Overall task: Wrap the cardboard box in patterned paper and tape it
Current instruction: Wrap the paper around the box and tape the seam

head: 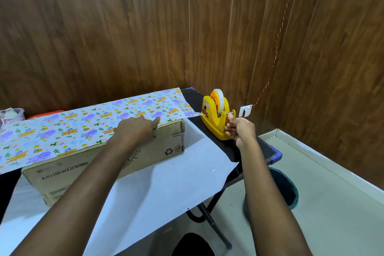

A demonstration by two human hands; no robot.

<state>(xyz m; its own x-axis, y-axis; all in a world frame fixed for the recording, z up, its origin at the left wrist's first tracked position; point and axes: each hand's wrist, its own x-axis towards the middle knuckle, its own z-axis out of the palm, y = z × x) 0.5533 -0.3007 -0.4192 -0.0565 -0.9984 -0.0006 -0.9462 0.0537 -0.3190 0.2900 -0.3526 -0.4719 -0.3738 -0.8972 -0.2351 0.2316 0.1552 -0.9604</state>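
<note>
One brown cardboard box [162, 143] lies lengthwise on a black folding table [257, 149]. One sheet of wrapping paper [83, 127], printed with purple octopuses, orange bears and rainbows, runs under the box and is folded over its top. The sheet's plain white underside spreads across the table in front.

The box's near side reads "4.44 L (185 ml X 24 NUMBER)", with "NET" above it and "CONTAINS C…" below. An arm partly hides a logo ending in "…RGY". Near the right corner are a recycling mark and small print too fine to read.

The left hand [135, 129] presses the paper flat on the box top, forefinger stretched out.

One yellow plastic tape dispenser [216, 124] carries one roll of pale tape [220, 97]. The right hand [241, 129] pinches the loose tape end [228, 113] at the cutter, fingers curled.

One teal bin [291, 189] stands on the floor.
</note>
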